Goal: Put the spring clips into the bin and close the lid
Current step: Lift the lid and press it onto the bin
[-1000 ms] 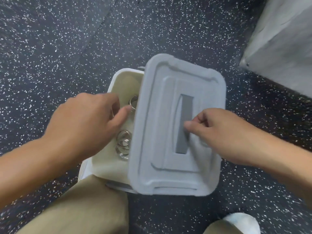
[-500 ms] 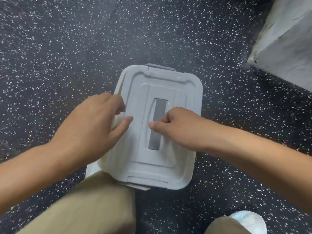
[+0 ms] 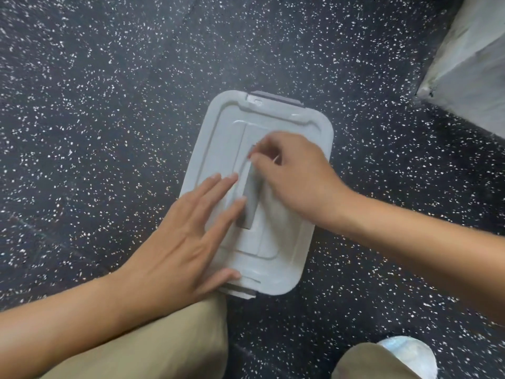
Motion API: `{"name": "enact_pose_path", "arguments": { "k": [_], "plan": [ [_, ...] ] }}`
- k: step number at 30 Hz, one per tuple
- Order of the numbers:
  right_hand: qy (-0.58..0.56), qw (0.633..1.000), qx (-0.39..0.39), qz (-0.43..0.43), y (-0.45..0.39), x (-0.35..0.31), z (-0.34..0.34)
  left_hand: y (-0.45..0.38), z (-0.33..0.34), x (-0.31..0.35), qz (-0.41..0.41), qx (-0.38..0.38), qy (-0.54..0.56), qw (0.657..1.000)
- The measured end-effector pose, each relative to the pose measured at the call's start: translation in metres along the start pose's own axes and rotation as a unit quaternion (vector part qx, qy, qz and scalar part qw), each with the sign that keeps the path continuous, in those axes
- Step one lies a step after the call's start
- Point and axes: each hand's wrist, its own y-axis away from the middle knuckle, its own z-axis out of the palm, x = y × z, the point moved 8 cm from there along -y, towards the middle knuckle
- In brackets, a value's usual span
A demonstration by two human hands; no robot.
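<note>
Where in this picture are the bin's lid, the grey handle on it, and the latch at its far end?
lid (image 3: 218,138): head view, on the bare left part of its top.
grey handle (image 3: 250,209): head view, on its lower half between the two hands.
latch (image 3: 276,97): head view, on the grey clip at the lid's far edge.

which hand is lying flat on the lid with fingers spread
The left hand, palm down across the lid near its left edge. The right hand is curled, fingertips at the grey handle.
</note>
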Motion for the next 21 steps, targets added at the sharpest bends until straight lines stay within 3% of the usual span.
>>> {"name": "enact_pose_path", "arguments": {
  "k": [2,4,7,9,11,16,21],
  "plan": [
    [0.086,0.989,0.091,-0.083,-0.016,-0.004,-0.026,0.002,0.009,0.009,0.046,-0.042,-0.024,0.998],
    [0.171,0.970,0.127,-0.115,-0.038,0.000,-0.043,0.005,0.022,0.016,0.090,-0.088,-0.058,0.990],
    [0.237,0.970,0.028,-0.037,-0.076,0.027,-0.049,0.006,0.034,0.018,0.095,-0.106,-0.063,0.988],
    [0.221,0.973,-0.067,0.014,-0.088,0.047,-0.042,0.004,0.034,0.017,0.090,-0.081,-0.059,0.991],
    [0.194,0.976,-0.095,0.021,-0.090,0.054,-0.038,0.004,0.031,0.017,0.097,-0.058,-0.064,0.992],
    [0.144,0.987,0.039,-0.054,-0.079,0.040,-0.048,0.005,0.025,0.018,0.117,-0.056,-0.068,0.989],
    [0.095,0.985,0.131,-0.066,-0.067,0.036,-0.051,0.002,0.022,0.018,0.135,-0.061,-0.074,0.986]
  ]
}}
